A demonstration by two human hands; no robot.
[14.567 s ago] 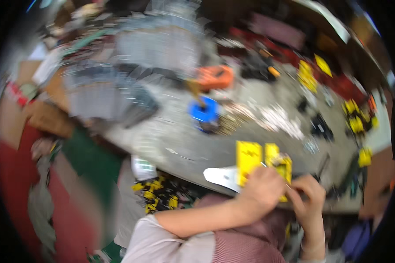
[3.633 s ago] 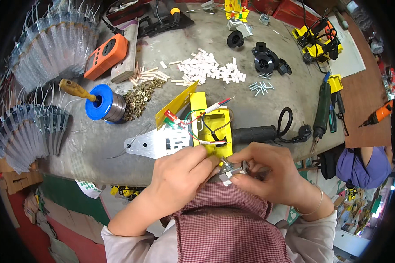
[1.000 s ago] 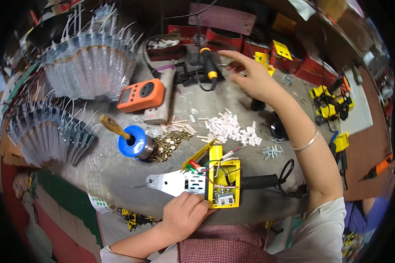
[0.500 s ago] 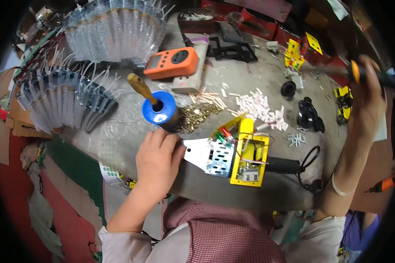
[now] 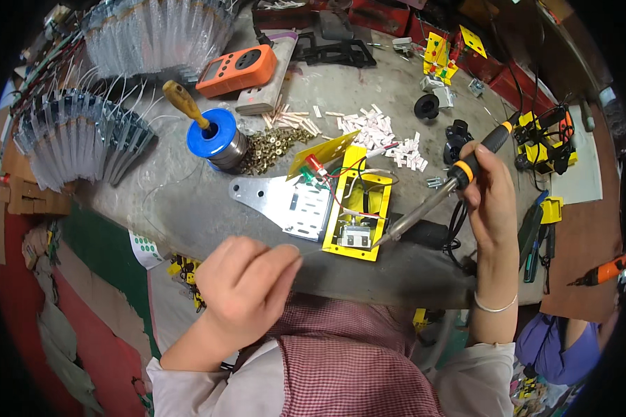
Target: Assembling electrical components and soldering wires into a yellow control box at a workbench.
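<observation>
My right hand (image 5: 492, 198) grips a soldering iron (image 5: 428, 201) by its black and orange handle. The iron slants down leftward, its tip by a metal block in the open yellow housing (image 5: 358, 256). Red, green and black wires and two small lamps show at the housing, and a perforated metal plate (image 5: 275, 203) extends from its left side. My left hand (image 5: 240, 288) is pinched in front of the plate, with a thin strand of solder wire (image 5: 314, 249) running from its fingertips towards the housing. A blue solder spool (image 5: 211, 133) stands behind, a wooden-handled tool (image 5: 184, 104) upright in its hole.
Brass pieces (image 5: 268, 149) and white ceramic tubes (image 5: 379, 132) lie in heaps behind the housing. An orange meter (image 5: 236, 70) rests on a power strip farther back. Bundled clear-wrapped strips (image 5: 83, 142) fill the left. A person in purple (image 5: 560, 344) sits at the right.
My right hand has brought the soldering iron in from the far right to the housing. My left hand has left the metal plate and moved nearer me, now pinching solder wire.
</observation>
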